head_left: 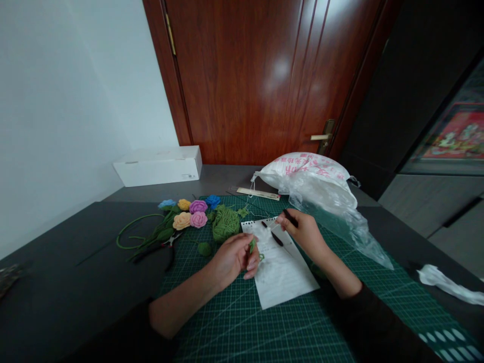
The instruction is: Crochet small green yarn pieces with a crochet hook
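Dark sleeves point(378, 317) sit nearest my camera, coming in from the bottom edge. My left hand point(230, 257) has curled fingers pinched on a small green crocheted piece point(252, 245), by the left edge of a notebook sheet point(287, 282). My right hand point(304, 229) has its fingers drawn together on a dark slim tool point(290, 218) near the sheet's top right corner; I cannot make out its tip. Just past the left hand I see a green yarn ball point(226, 224), then crocheted flowers point(198, 219) and pliers point(172, 241). Farther back, a white box point(162, 169) and a bulging printed bag point(310, 171) rest on the desk point(94, 232).
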`<state>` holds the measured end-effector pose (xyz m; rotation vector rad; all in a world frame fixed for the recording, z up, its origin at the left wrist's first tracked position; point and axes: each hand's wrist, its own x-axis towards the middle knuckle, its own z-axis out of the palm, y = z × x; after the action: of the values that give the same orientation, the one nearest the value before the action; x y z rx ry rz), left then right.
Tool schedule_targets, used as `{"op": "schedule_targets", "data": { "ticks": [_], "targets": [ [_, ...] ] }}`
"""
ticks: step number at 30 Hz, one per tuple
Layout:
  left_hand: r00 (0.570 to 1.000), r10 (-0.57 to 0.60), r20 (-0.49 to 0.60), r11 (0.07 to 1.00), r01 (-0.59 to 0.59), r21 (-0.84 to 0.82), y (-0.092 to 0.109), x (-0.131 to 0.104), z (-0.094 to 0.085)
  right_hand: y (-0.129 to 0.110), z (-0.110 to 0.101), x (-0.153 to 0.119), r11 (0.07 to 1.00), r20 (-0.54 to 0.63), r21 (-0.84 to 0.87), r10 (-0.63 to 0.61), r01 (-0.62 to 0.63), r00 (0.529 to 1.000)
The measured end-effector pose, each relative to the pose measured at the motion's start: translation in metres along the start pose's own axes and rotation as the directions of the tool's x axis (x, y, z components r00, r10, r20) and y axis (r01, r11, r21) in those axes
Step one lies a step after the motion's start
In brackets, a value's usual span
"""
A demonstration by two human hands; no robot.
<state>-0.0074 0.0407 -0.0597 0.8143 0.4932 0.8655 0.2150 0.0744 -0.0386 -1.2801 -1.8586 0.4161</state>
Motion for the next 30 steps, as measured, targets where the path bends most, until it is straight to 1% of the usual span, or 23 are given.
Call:
{"op": "schedule_targets", "data": {
  "ticks": [2, 4, 6, 9, 13, 15, 17, 19, 21, 22, 24, 26, 27, 30],
  "targets": [
    [1.0, -0.001, -0.004, 1.0, 0.001, 0.0, 0.0, 0.0, -0.001, 0.002, -0.004, 0.0, 0.998, -0.095, -0.035, 0.054, -0.058, 0.994],
    [1.0, -0.005, -0.002, 1.0, 0.005, -0.004, 0.001, 0.0, -0.001, 0.005, -0.006, 0.0, 0.991, -0.163, -0.073, 0.095, -0.108, 0.982],
    [1.0, -0.011, 0.005, 1.0, 0.012, -0.01, 0.002, 0.0, 0.0, 0.007, -0.007, -0.002, 0.984, -0.206, -0.102, 0.124, -0.147, 0.971],
    [0.999, -0.024, 0.022, 0.999, 0.025, -0.025, 0.004, -0.001, 0.001, 0.009, -0.007, -0.004, 0.979, -0.23, -0.094, 0.156, -0.182, 0.961],
    [0.998, -0.041, 0.05, 0.997, 0.044, -0.06, 0.008, -0.002, 0.003, 0.001, -0.004, -0.005, 0.987, -0.243, 0.03, 0.159, -0.157, 0.957],
    [0.997, -0.049, 0.068, 0.995, 0.054, -0.081, 0.01, -0.002, 0.003, -0.006, -0.002, -0.004, 0.982, -0.24, 0.142, 0.155, -0.123, 0.958],
    [0.995, -0.054, 0.087, 0.993, 0.062, -0.099, 0.011, -0.003, 0.003, -0.015, 0.001, -0.004, 0.953, -0.209, 0.284, 0.165, -0.102, 0.964],
    [0.993, -0.057, 0.107, 0.991, 0.069, -0.113, 0.013, -0.004, 0.002, -0.024, 0.005, -0.006, 0.9, -0.155, 0.424, 0.184, -0.103, 0.97],
    [0.99, -0.061, 0.126, 0.989, 0.077, -0.125, 0.014, -0.005, 0.001, -0.032, 0.01, -0.01, 0.844, -0.096, 0.523, 0.195, -0.117, 0.976],
    [0.989, -0.064, 0.136, 0.988, 0.081, -0.129, 0.014, -0.005, 0.001, -0.035, 0.011, -0.011, 0.797, -0.052, 0.588, 0.21, -0.14, 0.976],
    [0.986, -0.066, 0.151, 0.987, 0.088, -0.138, 0.015, -0.006, 0.0, -0.038, 0.014, -0.014, 0.637, 0.059, 0.742, 0.25, -0.21, 0.967],
    [0.984, -0.067, 0.163, 0.985, 0.092, -0.146, 0.015, -0.006, -0.001, -0.038, 0.014, -0.015, 0.469, 0.148, 0.842, 0.272, -0.265, 0.951],
    [0.983, -0.067, 0.168, 0.985, 0.092, -0.149, 0.015, -0.006, -0.001, -0.036, 0.015, -0.014, 0.42, 0.168, 0.864, 0.279, -0.277, 0.946],
    [0.982, -0.062, 0.176, 0.984, 0.09, -0.156, 0.015, -0.006, -0.002, -0.03, 0.016, -0.013, 0.396, 0.18, 0.868, 0.309, -0.299, 0.934]
  ]
}}
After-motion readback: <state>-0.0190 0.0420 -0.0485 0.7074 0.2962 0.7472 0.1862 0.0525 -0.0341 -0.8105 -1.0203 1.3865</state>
